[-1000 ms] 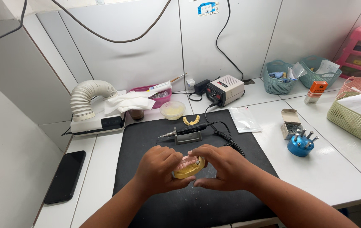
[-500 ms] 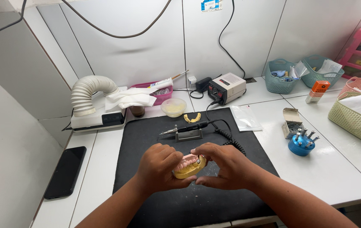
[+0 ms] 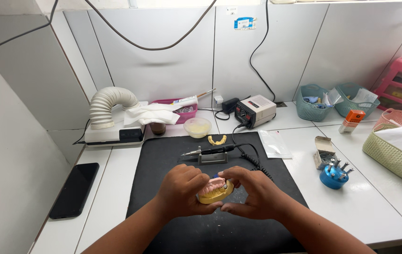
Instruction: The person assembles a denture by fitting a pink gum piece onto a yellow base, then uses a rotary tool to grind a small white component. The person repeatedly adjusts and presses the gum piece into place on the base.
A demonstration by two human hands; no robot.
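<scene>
Both my hands hold a yellow dental cast with pink gums and white teeth [image 3: 214,190] just above the black work mat [image 3: 163,155]. My left hand [image 3: 181,190] wraps its left side, fingers curled over the top. My right hand [image 3: 252,196] cups the right side, thumb under the cast. A black rotary handpiece [image 3: 210,151] rests on a grey stand just beyond my hands, its cable running to a small grey control box [image 3: 256,111]. A second yellow arch piece [image 3: 217,139] lies on the mat's far edge.
A white suction hose unit [image 3: 111,117] and tissues stand back left, a black phone [image 3: 75,189] at left. A small bowl [image 3: 197,127], plastic bag [image 3: 275,143], blue bur holder [image 3: 334,175], open small box [image 3: 324,151] and several baskets [image 3: 396,141] sit at right.
The cast has been turned in my hands so its pink gums and teeth now show more. My view has shifted slightly; the hands stay in the same place over the mat.
</scene>
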